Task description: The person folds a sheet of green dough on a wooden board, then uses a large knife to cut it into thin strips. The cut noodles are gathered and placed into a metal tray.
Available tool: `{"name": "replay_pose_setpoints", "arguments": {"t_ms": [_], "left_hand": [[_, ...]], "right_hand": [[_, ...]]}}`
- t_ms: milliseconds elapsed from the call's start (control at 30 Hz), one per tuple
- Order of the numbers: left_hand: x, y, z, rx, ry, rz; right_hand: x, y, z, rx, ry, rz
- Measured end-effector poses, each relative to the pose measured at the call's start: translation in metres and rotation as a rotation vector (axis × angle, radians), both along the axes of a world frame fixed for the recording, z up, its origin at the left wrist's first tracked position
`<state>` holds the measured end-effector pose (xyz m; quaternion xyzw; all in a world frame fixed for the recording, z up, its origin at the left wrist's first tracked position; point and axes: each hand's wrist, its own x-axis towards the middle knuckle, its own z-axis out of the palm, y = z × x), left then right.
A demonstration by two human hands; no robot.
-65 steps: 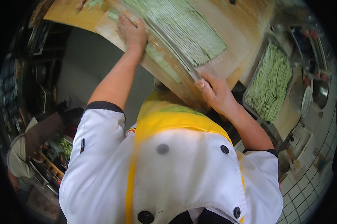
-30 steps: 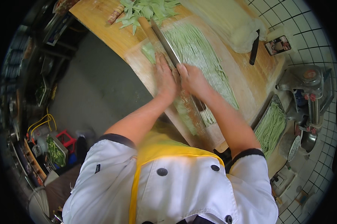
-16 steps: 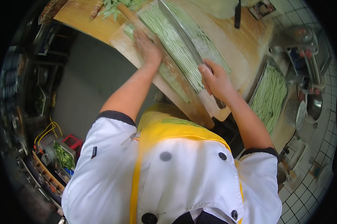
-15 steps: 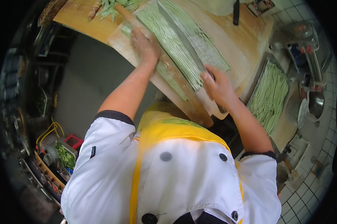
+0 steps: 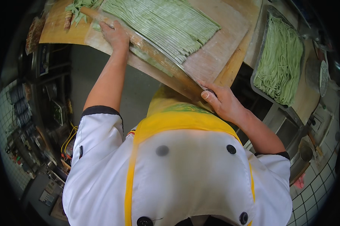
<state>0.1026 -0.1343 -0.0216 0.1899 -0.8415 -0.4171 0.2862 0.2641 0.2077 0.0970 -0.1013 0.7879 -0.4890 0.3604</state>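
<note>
A sheet of pale green dough [image 5: 158,24], cut into thin parallel strips, lies on a floured board [image 5: 219,56]. Along its near side runs a long wooden rolling pin [image 5: 153,48]. My left hand [image 5: 116,35] presses on the pin toward its far left end, fingers bent over it. My right hand [image 5: 223,102] is closed round the handle of a long knife [image 5: 185,71]. The thin blade lies close along the pin, beside the strips, and is seen nearly edge-on. More green dough [image 5: 158,64] shows on the near side of the pin.
To the right, a metal tray [image 5: 257,84] holds a heap of green noodles [image 5: 279,60]. Green dough scraps [image 5: 79,11] lie at the far left of the wooden table [image 5: 57,28]. Shelving with kitchenware stands at left, and a yellow cable [image 5: 70,138] hangs there.
The knife has swung from across the cut strips to alongside the rolling pin. My right hand has come nearer to me. The view has shifted, bringing the noodle tray more fully in.
</note>
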Motion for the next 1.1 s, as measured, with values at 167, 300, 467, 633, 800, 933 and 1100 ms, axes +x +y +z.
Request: {"name": "replay_pose_setpoints", "arguments": {"t_ms": [167,300,467,633,800,933,1100], "left_hand": [[0.001,0.001,0.003,0.004,-0.023,-0.020],[0.003,0.007,0.008,-0.011,-0.057,-0.005],[0.005,0.011,0.011,-0.025,-0.060,-0.020],[0.007,0.013,0.014,-0.047,-0.052,-0.017],[0.010,0.016,0.021,-0.033,-0.052,-0.025],[0.011,0.017,0.022,0.033,-0.075,-0.014],[0.014,0.016,0.020,-0.018,-0.111,-0.013]], "right_hand": [[0.000,0.009,0.001,0.049,-0.045,0.013],[-0.002,0.010,-0.006,-0.015,-0.080,0.034],[-0.022,-0.016,-0.022,0.020,-0.048,0.036],[-0.050,-0.055,-0.022,0.023,-0.047,0.024],[-0.088,-0.104,-0.020,-0.026,0.044,0.029],[-0.125,-0.150,-0.025,-0.078,0.148,0.032],[-0.188,-0.220,-0.021,-0.114,0.231,0.065]]}}
